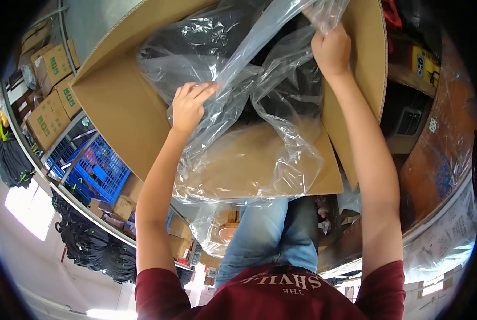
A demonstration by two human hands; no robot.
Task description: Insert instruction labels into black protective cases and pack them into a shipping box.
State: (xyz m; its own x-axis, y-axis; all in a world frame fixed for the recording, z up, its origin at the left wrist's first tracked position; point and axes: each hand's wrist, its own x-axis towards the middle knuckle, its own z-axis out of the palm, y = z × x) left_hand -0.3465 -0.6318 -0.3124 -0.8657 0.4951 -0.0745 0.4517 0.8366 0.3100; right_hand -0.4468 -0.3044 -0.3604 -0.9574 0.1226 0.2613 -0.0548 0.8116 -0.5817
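A large clear plastic liner bag (222,160) lines an open cardboard box (121,114) in front of me, its folds bunched across the mouth. Dark contents show through the film; I cannot make out what they are. My right hand (333,50) is closed around a gathered part of the liner near the box's far right side. From there a twisted strip of film runs down toward my left hand (189,106). That hand has its fingers stretched out and slightly apart, the tips touching the film at the left of the opening.
Box flaps stand up at left and right; the near flap (326,165) lies under the film. On the left are a rack with cartons (49,117), a blue plastic crate (102,168) and hanging black bundles (89,240). At right is a brown surface (435,144) with plastic film.
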